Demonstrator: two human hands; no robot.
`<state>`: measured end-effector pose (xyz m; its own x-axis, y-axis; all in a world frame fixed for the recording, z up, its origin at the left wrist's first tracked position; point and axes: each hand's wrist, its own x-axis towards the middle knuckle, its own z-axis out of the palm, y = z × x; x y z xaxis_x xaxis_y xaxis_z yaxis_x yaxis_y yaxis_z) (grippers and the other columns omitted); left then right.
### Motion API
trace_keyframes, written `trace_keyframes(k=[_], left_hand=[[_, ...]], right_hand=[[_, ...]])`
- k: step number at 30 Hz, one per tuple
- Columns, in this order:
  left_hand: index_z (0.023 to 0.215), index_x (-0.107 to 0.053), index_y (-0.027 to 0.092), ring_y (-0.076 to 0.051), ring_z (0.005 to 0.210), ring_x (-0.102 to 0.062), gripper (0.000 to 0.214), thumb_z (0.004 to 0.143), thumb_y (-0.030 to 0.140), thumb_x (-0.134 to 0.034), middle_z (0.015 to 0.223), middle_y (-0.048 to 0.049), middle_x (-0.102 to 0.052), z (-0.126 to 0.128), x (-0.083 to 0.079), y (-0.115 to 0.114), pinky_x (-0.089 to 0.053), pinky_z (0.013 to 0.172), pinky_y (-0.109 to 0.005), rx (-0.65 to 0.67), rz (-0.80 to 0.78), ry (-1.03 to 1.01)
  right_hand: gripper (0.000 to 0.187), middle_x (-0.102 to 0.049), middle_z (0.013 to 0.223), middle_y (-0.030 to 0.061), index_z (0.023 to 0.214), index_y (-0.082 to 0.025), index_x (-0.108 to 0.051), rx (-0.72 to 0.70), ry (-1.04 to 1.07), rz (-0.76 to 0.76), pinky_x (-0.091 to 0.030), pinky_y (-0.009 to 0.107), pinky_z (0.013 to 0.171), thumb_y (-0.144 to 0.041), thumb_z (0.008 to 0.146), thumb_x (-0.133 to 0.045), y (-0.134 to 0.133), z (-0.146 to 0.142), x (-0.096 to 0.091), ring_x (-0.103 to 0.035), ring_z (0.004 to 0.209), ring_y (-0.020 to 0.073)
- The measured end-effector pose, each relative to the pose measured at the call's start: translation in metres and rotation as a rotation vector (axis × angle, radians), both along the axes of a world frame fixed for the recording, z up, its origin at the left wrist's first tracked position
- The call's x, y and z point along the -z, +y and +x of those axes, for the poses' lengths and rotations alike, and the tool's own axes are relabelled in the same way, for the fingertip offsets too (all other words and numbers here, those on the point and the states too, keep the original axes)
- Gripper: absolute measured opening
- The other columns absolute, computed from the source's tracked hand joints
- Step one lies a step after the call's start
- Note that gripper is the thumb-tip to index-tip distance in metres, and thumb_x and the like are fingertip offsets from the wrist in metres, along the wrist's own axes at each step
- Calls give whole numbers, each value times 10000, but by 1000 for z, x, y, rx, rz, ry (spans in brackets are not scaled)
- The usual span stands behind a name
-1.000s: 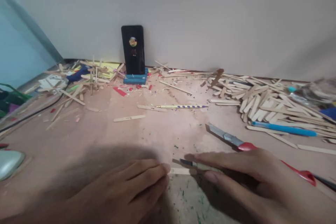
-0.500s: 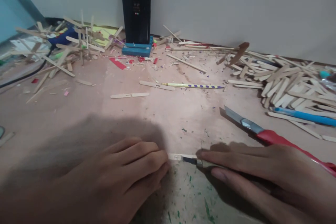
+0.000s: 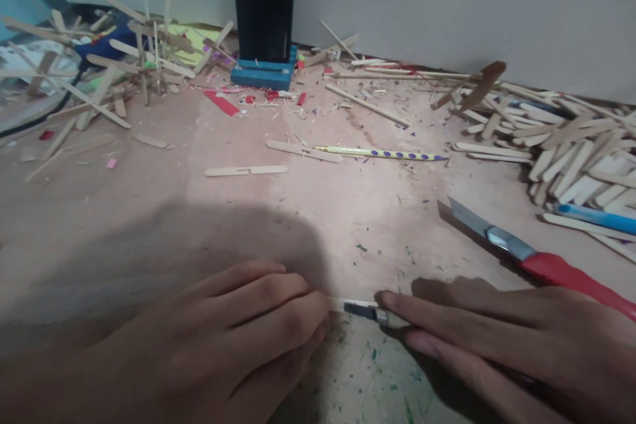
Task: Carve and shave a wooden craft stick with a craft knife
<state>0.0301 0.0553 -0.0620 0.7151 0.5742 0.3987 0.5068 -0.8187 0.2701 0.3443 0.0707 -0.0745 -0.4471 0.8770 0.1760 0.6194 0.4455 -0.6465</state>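
A wooden craft stick lies on the table at the front, mostly hidden by my hands. My left hand is closed over its left part, fingers together and pressing it down. My right hand grips a small craft knife with a pale handle, index finger stretched along it. Its dark blade points left and lies against the stick, close to my left fingertips. Behind my right hand rests a red-handled cutter, its blade pointing up and left. A notched craft stick lies farther back.
A dark phone stands in a blue holder by the wall. Loose craft sticks pile at the right, near a blue pen. A stick structure stands back left. A yellow, purple-dotted brush-like tool lies mid-table.
The view has tilted down and shifted slightly. Both hands stay on the stick and knife; the blade sits a little differently on the stick, whose pale cut patch shows less now.
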Motion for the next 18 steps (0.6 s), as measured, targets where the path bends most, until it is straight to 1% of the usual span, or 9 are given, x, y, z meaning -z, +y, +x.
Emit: trace_keyframes(k=[3, 4, 6, 8, 11, 12, 14, 16, 18], left_hand=[[1369, -794, 164, -62, 1330, -784, 408, 1350, 125, -389, 1384, 65, -880, -2, 2, -2, -310, 1496, -173, -7, -2, -31], [1383, -790, 166, -64, 1337, -783, 420, 1341, 106, -376, 1398, 65, -876, -2, 2, -3, -297, 1506, -184, 17, 10, -33], [1400, -797, 180, -79, 1375, -771, 434, 1318, 75, -384, 1441, 56, -861, -3, 4, -4, -273, 1533, -219, 9, 4, -12], [1398, -827, 211, -140, 1411, -776, 370, 1298, 124, -481, 1431, 25, -858, -3, 4, -4, -377, 1527, -289, 6, -5, 6], [1447, -846, 274, -279, 1443, -789, 269, 1249, 311, -668, 1385, -34, -853, 3, 2, 3, -605, 1416, -446, 37, 5, 42], [1471, -841, 286, -311, 1451, -784, 287, 1230, 367, -708, 1387, -47, -846, 6, 1, 6, -641, 1383, -482, 43, 6, 58], [1495, -829, 293, -332, 1472, -768, 331, 1213, 443, -743, 1413, -59, -828, 12, -2, 13, -661, 1361, -497, 52, 15, 75], [1492, -825, 292, -333, 1481, -760, 345, 1207, 473, -756, 1431, -62, -815, 15, -4, 16, -665, 1355, -490, 57, 23, 81], [1482, -824, 290, -329, 1481, -759, 336, 1204, 470, -767, 1438, -60, -810, 12, -4, 14, -669, 1349, -483, 57, 30, 84]], right_hand=[[291, -927, 984, -27, 1314, -512, -970, -35, -15, 37, -756, 328, 640, -587, 1037, -922, 5, -5, -5, -938, 1045, 329], [299, -927, 986, -30, 1322, -522, -966, -46, -20, 49, -757, 333, 635, -587, 1033, -926, 7, -6, -7, -937, 1047, 332], [318, -926, 988, -35, 1337, -542, -959, -69, -27, 74, -757, 344, 622, -587, 1023, -934, 8, -5, -12, -937, 1050, 337], [344, -925, 988, -41, 1353, -564, -949, -91, -35, 101, -757, 356, 609, -585, 1010, -944, 5, 4, -16, -936, 1057, 342], [376, -932, 1031, -46, 1387, -578, -931, -64, -79, 150, -776, 394, 629, -583, 1011, -928, -6, 25, -22, -935, 1069, 358], [371, -941, 1085, -51, 1403, -577, -922, -25, -114, 165, -795, 416, 669, -590, 1034, -892, -9, 32, -23, -934, 1077, 362], [361, -948, 1229, -70, 1451, -568, -887, 33, -188, 180, -823, 451, 775, -600, 1116, -758, -14, 40, -26, -931, 1069, 351], [403, -940, 1317, -92, 1556, -561, -808, -34, -213, 156, -825, 419, 817, -539, 1186, -649, -13, 41, -29, -930, 1032, 307], [471, -940, 1312, -112, 1662, -567, -715, -139, -180, 128, -812, 350, 799, -454, 1215, -619, -8, 36, -32, -930, 991, 258]])
